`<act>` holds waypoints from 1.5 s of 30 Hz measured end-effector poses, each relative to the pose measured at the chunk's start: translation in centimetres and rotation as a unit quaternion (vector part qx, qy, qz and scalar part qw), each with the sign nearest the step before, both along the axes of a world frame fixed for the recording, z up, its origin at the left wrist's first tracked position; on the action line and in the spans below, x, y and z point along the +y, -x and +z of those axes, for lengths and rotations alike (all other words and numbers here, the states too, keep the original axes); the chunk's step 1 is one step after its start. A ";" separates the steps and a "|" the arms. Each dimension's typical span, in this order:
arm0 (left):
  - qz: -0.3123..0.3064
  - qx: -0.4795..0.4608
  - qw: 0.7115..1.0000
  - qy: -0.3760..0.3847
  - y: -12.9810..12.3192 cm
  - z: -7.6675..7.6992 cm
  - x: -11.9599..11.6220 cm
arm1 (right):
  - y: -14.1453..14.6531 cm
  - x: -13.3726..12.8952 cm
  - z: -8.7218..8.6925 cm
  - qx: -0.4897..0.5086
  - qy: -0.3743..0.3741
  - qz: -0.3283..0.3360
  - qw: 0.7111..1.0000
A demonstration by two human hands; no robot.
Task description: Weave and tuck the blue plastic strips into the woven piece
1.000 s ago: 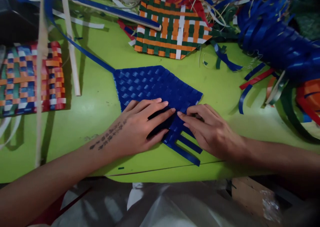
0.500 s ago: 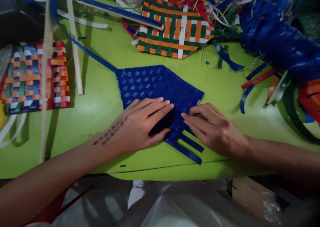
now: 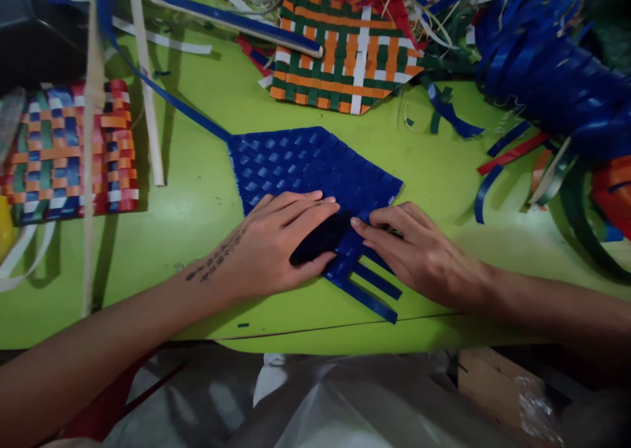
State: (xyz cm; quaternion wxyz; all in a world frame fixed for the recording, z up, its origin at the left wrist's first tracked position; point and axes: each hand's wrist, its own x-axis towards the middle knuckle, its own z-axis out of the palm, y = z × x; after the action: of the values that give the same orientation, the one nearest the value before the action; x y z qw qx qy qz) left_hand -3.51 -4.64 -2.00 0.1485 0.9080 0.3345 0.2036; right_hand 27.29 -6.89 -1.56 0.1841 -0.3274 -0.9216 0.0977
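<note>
A blue woven strap piece (image 3: 280, 156) lies flat on the green table, pointed at its top right, with loose strap ends (image 3: 374, 297) sticking out at the lower right. Spread over its lower left part is my left hand (image 3: 290, 234), open, palm down, with the thumb apart from the fingers. My right hand (image 3: 409, 247) is closed at the lower right edge, thumb and fingers pinching a blue strap of the weave; the exact spot between the fingertips is partly hidden. From the piece's upper left corner a long blue strap (image 3: 172, 100) runs up and away.
An orange, green and white woven piece (image 3: 340, 54) lies at the back. A multicoloured woven piece (image 3: 69, 152) sits at the left beside pale wooden sticks (image 3: 148, 87). Coiled blue straps (image 3: 547, 87) and cut scraps (image 3: 513, 156) fill the right back. The table's front edge runs below my hands.
My right fingertips have shifted slightly left along the weave. My left hand stays in nearly the same place, and the woven piece lies as before.
</note>
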 end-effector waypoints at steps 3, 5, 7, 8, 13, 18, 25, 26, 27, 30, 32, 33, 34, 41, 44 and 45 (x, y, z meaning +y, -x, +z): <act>0.000 -0.002 1.000 -0.006 0.0 0.0 -0.1 | 0.4 0.1 0.0 -0.018 -0.022 -0.004 1.000; 0.003 -0.004 1.000 -0.002 0.1 0.1 -0.1 | 0.6 0.1 0.2 -0.021 -0.046 -0.009 0.999; 0.008 -0.007 1.000 0.015 0.1 0.2 -0.1 | 0.8 0.1 0.4 -0.019 -0.065 -0.015 0.998; 0.010 -0.009 1.000 0.023 0.2 0.2 0.0 | 0.8 0.0 0.5 -0.018 -0.073 -0.016 0.997; -0.004 -0.029 0.999 0.017 0.3 0.2 0.3 | 0.8 0.1 0.8 -0.018 -0.110 -0.026 0.993; 0.038 -0.021 0.999 -0.011 0.0 0.5 0.2 | 1.2 0.8 0.8 -0.032 -0.103 -0.031 0.994; 0.052 -0.002 0.999 -0.015 -0.4 0.3 -0.2 | 1.8 1.5 1.1 -0.093 -0.100 -0.033 0.990; 0.057 -0.005 0.998 -0.013 -0.4 0.2 -0.2 | 1.9 1.5 1.3 -0.103 -0.104 -0.033 0.989; 0.060 -0.009 0.998 -0.012 -0.5 0.2 -0.3 | 2.0 1.5 1.5 -0.113 -0.109 -0.031 0.987; 0.060 -0.017 0.998 -0.009 -0.4 -0.1 -0.4 | 2.6 1.4 2.0 -0.142 -0.134 -0.030 0.980; 0.056 -0.018 0.998 -0.011 -0.4 -0.2 -0.4 | 2.9 1.3 2.3 -0.159 -0.152 -0.029 0.975; 0.054 -0.018 0.998 -0.012 -0.3 -0.3 -0.4 | 3.0 1.2 2.4 -0.165 -0.159 -0.030 0.973; 0.054 -0.018 0.998 -0.012 -0.3 -0.3 -0.4 | 3.1 1.1 2.3 -0.165 -0.163 -0.031 0.972; 0.057 -0.019 0.998 -0.001 -0.3 -0.3 -0.5 | 2.4 1.2 0.9 -0.074 -0.114 -0.029 0.990; 0.056 -0.023 0.998 0.001 -0.4 -0.3 -0.5 | 2.4 1.2 0.7 -0.087 -0.082 -0.033 0.992; 0.056 -0.023 0.998 0.000 -0.4 -0.3 -0.5 | 2.5 1.1 0.8 -0.089 -0.076 -0.033 0.993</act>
State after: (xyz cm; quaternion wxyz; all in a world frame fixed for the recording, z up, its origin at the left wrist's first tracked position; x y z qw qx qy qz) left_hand -3.15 -5.14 -2.27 0.1442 0.8830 0.3814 0.2327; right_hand 24.78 -5.76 -0.80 0.1289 -0.3505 -0.9276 -0.0084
